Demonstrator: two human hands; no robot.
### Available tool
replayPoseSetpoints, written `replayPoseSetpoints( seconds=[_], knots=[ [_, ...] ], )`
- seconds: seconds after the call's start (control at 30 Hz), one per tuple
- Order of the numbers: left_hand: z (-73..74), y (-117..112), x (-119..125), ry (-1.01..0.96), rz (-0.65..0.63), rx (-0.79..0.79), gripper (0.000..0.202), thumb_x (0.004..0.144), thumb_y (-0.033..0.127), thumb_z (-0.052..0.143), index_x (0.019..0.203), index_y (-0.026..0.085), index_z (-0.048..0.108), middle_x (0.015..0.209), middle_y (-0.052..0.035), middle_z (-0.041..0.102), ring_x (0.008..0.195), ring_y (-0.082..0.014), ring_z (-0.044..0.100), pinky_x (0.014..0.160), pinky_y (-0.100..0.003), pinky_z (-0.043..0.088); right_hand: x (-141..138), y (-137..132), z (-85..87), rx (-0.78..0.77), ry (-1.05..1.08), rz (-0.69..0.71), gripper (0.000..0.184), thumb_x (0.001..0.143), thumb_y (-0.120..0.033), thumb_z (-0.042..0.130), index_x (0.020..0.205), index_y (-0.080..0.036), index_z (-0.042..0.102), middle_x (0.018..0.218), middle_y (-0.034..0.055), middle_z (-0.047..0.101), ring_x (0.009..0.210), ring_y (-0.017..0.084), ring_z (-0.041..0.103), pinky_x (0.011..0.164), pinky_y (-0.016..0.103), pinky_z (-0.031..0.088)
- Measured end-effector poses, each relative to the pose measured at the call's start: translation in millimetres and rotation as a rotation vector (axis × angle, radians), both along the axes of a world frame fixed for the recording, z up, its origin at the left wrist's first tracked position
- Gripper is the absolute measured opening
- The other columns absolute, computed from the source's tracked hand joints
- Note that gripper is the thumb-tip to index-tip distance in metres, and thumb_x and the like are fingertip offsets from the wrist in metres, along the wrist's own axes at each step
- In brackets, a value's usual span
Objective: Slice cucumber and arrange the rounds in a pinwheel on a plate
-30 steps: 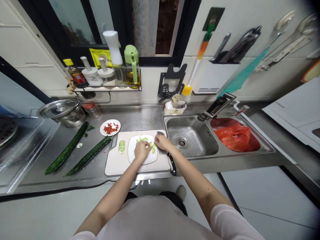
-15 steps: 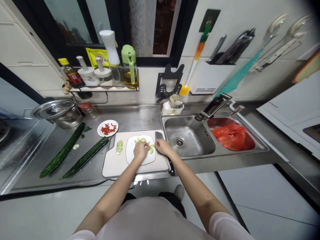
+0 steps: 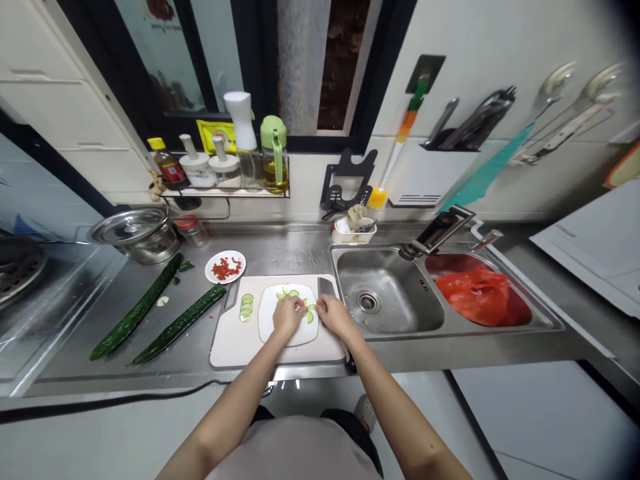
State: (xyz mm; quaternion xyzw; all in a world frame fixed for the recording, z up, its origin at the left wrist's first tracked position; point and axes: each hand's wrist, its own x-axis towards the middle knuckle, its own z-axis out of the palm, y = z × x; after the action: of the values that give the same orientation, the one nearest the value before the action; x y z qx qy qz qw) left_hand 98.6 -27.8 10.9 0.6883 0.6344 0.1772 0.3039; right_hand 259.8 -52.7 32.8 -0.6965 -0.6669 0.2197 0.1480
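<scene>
A white plate (image 3: pixel 270 325) sits on the pale cutting board (image 3: pixel 235 343) and carries cucumber slices (image 3: pixel 289 293) along its far and right rim. My left hand (image 3: pixel 287 316) rests over the plate, fingers curled on a slice near the right rim. My right hand (image 3: pixel 334 315) is beside it, fingertips pinched at the slices (image 3: pixel 311 315) on the plate's right edge. A short row of cut slices (image 3: pixel 245 307) lies on the board left of the plate. A black-handled knife (image 3: pixel 327 287) lies on the board's right side, partly under my right wrist.
Two long cucumbers (image 3: pixel 177 324) (image 3: pixel 137 308) lie on the steel counter to the left. A small dish of red bits (image 3: pixel 225 267) stands behind the board. A lidded pot (image 3: pixel 134 231) is far left. The double sink (image 3: pixel 387 300) is right, with a red bag (image 3: pixel 473 293) in it.
The camera has tilted, so everything sits lower in view. Both hands stay over the plate; the right hand has closed in toward the left at the plate's right edge.
</scene>
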Motion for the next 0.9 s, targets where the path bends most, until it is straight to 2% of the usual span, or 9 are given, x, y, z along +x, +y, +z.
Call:
replayPoseSetpoints(
  seconds=[0.13,0.3,0.5,0.7,0.9],
  knots=[
    [0.0,-8.2,-12.4,-0.059,0.046,0.045,0.011,0.081,0.029,0.063,0.087,0.022,0.069,0.088,-0.0027,0.065,0.089,-0.0192,0.058,0.076,-0.027,0.040,-5.8,-13.4,-6.7,0.103,0.115,-0.026,0.015,0.086,-0.025,0.048,0.085,-0.018,0.061,0.071,0.0011,0.059,0.068,0.015,0.053,0.063,0.023,0.034],
    [-1.0,-21.0,-43.4,-0.097,0.126,0.123,0.015,0.082,0.032,0.060,0.088,0.021,0.068,0.083,-0.0025,0.065,0.085,-0.0182,0.058,0.078,-0.027,0.040,-15.3,-30.9,-11.0,0.169,0.211,-0.049,0.020,0.085,-0.030,0.044,0.081,-0.019,0.060,0.065,0.0008,0.057,0.064,0.016,0.053,0.059,0.024,0.035],
    [-1.3,-27.2,-90.8,0.027,0.230,0.165,0.019,0.084,0.033,0.056,0.093,0.022,0.068,0.088,-0.0044,0.066,0.089,-0.0212,0.058,0.079,-0.030,0.040,-20.5,-47.7,-6.5,0.199,0.235,-0.066,0.025,0.085,-0.034,0.042,0.081,-0.019,0.061,0.066,0.0021,0.058,0.063,0.017,0.054,0.059,0.025,0.036],
    [-3.8,-22.5,-125.3,0.181,0.376,0.122,0.026,0.084,0.037,0.055,0.102,0.022,0.065,0.095,-0.0082,0.067,0.097,-0.0267,0.058,0.083,-0.035,0.038,-20.7,-58.1,-7.2,0.170,0.201,-0.058,0.029,0.086,-0.036,0.038,0.080,-0.019,0.061,0.068,0.0040,0.060,0.064,0.018,0.056,0.059,0.026,0.037],
    [-10.0,-20.2,-134.4,0.251,0.446,0.013,0.037,0.081,0.046,0.056,0.109,0.022,0.062,0.103,-0.0111,0.066,0.105,-0.0306,0.056,0.090,-0.041,0.035,-22.1,-64.9,-6.8,0.141,0.170,-0.045,0.030,0.087,-0.037,0.037,0.083,-0.020,0.061,0.071,0.0044,0.063,0.068,0.019,0.059,0.063,0.027,0.040]
  ],
)
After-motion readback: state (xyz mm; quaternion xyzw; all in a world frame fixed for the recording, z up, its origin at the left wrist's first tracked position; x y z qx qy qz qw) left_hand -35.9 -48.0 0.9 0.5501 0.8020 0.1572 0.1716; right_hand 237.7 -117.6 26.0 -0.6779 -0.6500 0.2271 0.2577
